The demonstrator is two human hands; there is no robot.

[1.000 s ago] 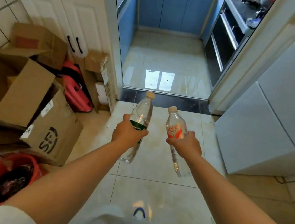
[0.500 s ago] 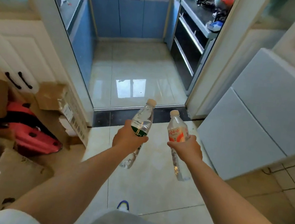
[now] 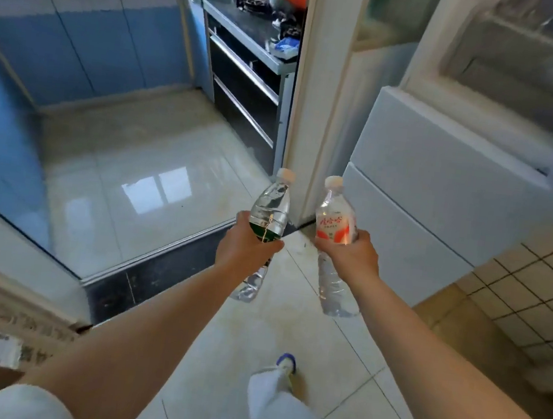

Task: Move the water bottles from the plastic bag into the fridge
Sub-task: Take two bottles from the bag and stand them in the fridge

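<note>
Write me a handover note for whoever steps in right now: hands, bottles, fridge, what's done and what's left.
Left hand grips the green-label bottle at mid-body; right hand grips the red-label bottle.
Both bottles are upright, caps on, held apart in front of the body.
The white fridge stands ahead to the right, doors closed.
Done: two bottles picked up.
Left: open the fridge and put both inside. The plastic bag is out of view.

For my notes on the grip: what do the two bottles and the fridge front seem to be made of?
Green-label bottle and red-label bottle: clear thin plastic, glossy, ribbed; floor shows through. Fridge: smooth pale panels, probably painted metal, matte sheen.
</note>
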